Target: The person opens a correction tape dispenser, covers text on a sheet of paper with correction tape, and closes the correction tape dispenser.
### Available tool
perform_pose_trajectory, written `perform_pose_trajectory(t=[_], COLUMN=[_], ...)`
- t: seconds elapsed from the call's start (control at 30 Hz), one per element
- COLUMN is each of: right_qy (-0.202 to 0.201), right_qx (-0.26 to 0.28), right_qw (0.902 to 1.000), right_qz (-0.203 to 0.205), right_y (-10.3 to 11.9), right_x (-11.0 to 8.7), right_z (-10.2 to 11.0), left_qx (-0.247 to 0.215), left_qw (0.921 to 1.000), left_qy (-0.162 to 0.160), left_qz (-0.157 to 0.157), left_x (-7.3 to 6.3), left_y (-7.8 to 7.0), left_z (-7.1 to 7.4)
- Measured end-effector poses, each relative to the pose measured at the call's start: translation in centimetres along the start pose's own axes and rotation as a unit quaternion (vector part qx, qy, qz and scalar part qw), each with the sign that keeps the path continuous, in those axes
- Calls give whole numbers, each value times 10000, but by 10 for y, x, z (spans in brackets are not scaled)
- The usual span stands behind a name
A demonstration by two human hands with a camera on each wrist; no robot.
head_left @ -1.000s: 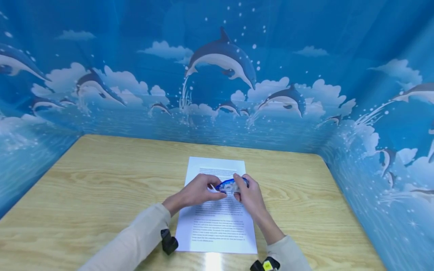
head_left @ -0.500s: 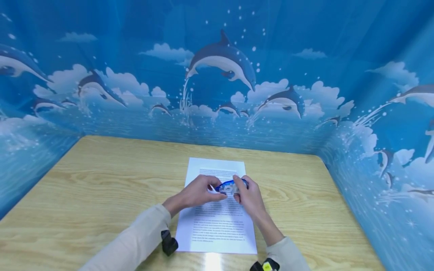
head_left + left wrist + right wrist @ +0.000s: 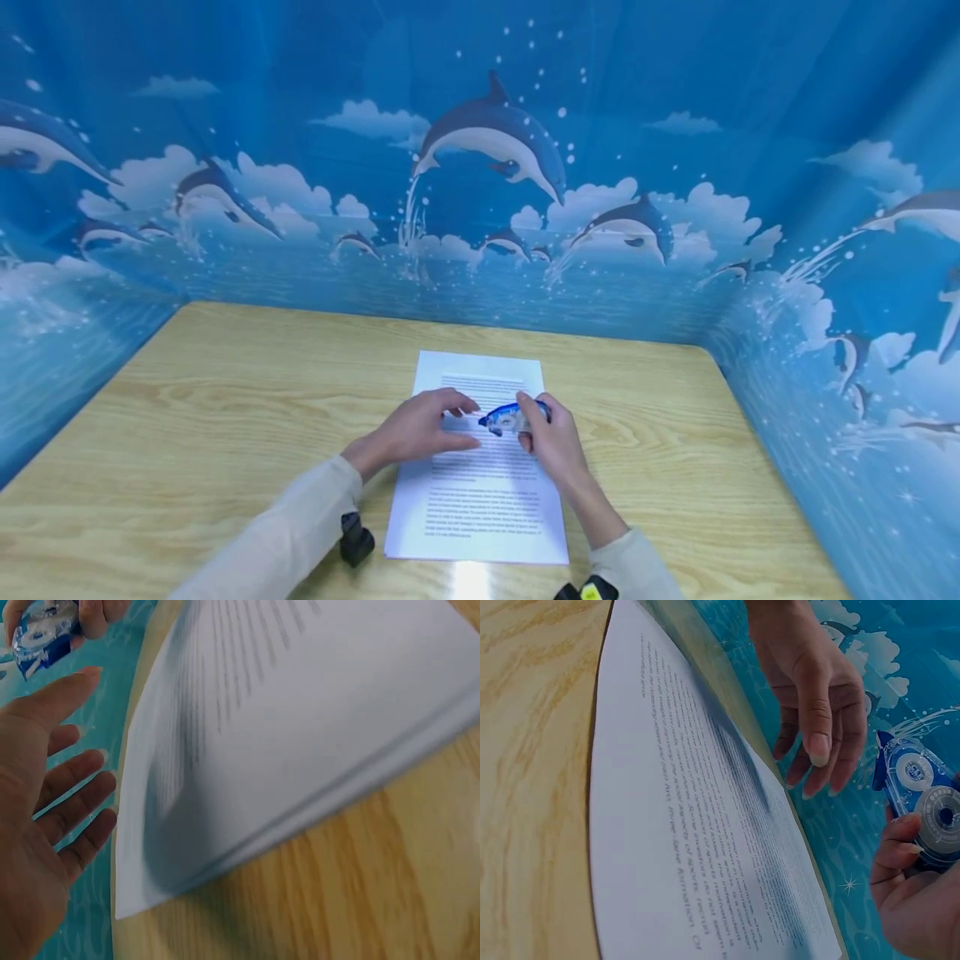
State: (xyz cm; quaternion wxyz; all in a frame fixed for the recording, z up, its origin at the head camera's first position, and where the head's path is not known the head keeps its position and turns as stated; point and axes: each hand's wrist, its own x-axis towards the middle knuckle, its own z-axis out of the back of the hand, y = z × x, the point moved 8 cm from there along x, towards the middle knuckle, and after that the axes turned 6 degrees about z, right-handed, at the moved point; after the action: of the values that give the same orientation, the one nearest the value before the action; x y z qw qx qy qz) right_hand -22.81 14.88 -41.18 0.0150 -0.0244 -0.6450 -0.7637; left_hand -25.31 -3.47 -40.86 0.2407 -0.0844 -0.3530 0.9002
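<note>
A blue and clear correction tape dispenser (image 3: 504,419) is held above the printed paper by my right hand (image 3: 557,435), its tip aimed left. In the right wrist view, two reels show through the clear body of the correction tape (image 3: 922,787), gripped at its rear by the right fingers. My left hand (image 3: 418,427) hovers over the paper's left side, apart from the dispenser. Its fingers are extended and the thumb is spread away, with nothing between them; the left wrist view shows the same left hand (image 3: 45,802). Printed text lines cover the white paper (image 3: 480,533).
The paper lies on a wood-grain table (image 3: 247,392), and its edge looks like more than one sheet in the left wrist view. A blue dolphin-print curtain (image 3: 330,275) encloses the table at the back and both sides.
My left hand has released the dispenser's tip end and drawn back to the left, its fingers spreading. The right hand keeps holding the correction tape in nearly the same place.
</note>
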Motion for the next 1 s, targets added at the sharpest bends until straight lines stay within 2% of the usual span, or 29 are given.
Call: perform_pose_trajectory(t=[0.2, 0.4, 0.53, 0.73, 1.0], right_qy=[-29, -71, -113, -181, -162], right_qx=[-37, -121, -200, -196, -79], right_qw=[10000, 9999, 9997, 9995, 9996], right_qz=[-50, -75, -110, -139, -235], right_y=[-3, -6, -8, -10, -14], right_x=[0, 1, 2, 2, 2], right_z=[1, 2, 3, 5, 5], left_qx=[692, 1150, 1513, 1745, 1775], left_qw=[9974, 9931, 9884, 9836, 9830], left_qy=[-192, -240, -62, 379, 455], left_qz=[-26, -12, 139, 256, 119], left_x=[-6, -13, -18, -27, -29], left_y=[16, 30, 43, 58, 62], left_z=[6, 13, 14, 7, 2])
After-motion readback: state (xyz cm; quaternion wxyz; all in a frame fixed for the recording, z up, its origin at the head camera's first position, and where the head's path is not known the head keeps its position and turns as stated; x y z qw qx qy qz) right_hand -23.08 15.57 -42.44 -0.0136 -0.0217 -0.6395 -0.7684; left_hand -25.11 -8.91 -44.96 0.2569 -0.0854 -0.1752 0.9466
